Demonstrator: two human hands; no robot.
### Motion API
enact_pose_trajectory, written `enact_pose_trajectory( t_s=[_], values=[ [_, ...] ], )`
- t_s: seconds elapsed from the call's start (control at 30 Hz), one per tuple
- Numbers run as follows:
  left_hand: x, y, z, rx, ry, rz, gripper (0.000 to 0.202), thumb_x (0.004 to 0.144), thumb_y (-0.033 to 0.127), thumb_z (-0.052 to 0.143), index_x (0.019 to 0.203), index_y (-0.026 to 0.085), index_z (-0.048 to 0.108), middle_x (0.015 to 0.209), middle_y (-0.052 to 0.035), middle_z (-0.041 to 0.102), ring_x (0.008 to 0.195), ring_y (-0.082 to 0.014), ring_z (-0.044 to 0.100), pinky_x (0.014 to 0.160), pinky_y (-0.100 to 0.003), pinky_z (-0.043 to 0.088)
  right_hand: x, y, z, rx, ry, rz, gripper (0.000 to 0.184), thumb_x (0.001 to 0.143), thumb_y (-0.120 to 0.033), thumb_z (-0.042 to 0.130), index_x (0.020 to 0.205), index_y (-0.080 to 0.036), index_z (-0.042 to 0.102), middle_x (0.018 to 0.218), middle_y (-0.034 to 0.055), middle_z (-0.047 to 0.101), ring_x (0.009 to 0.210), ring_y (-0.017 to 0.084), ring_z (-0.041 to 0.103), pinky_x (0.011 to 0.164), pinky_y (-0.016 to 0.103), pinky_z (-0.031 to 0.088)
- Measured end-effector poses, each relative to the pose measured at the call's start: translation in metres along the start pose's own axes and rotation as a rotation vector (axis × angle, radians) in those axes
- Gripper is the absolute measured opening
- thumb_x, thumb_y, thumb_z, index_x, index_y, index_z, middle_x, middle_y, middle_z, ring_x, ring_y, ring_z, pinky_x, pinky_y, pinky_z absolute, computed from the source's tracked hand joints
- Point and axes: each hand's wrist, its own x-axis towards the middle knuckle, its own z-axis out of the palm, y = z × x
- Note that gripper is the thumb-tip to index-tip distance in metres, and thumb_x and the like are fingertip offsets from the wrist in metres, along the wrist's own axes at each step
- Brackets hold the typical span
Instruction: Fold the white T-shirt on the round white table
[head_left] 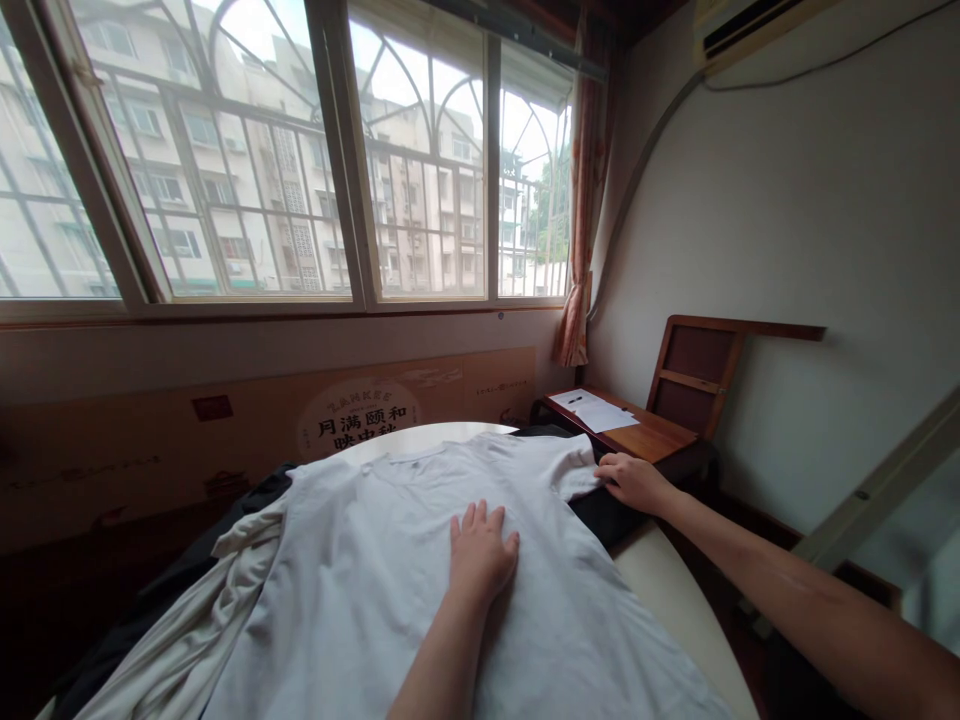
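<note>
A white T-shirt (360, 590) lies spread over a round white table (675, 590), its neckline toward the window. My left hand (481, 548) rests flat on the shirt's chest, fingers spread. At the right sleeve (577, 467), my right hand (634, 482) pinches the sleeve's hem between thumb and fingers. Under that sleeve shows some black cloth (615, 515). A crumpled pale garment (202, 610) lies along the shirt's left side, with dark cloth (142, 640) beyond it.
Behind the table, a long printed cardboard panel (247, 420) leans below the barred window (427, 170). A wooden chair or bench (660, 430) at the right bears papers (596, 412) and a pen. A curtain (581, 230) hangs in the corner.
</note>
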Motion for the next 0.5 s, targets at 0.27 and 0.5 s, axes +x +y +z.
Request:
enact_pose_trajectory(
  t_s=[0.27, 0.5],
  values=[
    [0.0, -0.001, -0.001, -0.004, -0.014, -0.01, 0.058, 0.095, 0.046, 0.044, 0.148, 0.024, 0.053, 0.162, -0.0129, 0.038, 0.151, -0.0306, 0.029, 0.123, -0.054, 0.017, -0.004, -0.01, -0.012, -0.041, 0.088, 0.041, 0.022, 0.091, -0.021, 0.05, 0.096, -0.021, 0.072, 0.111, 0.0068, 0.069, 0.103, 0.021, 0.062, 0.081, 0.026, 0.046],
    [0.001, -0.002, 0.002, -0.016, 0.015, 0.0, 0.058, 0.093, 0.045, 0.046, 0.146, 0.023, 0.055, 0.159, -0.0138, 0.042, 0.15, -0.0315, 0.032, 0.122, -0.056, 0.019, -0.006, -0.006, -0.017, -0.04, -0.05, 0.012, 0.024, 0.09, -0.023, 0.051, 0.089, -0.023, 0.075, 0.106, 0.0063, 0.07, 0.098, 0.021, 0.063, 0.079, 0.027, 0.047]
  ],
)
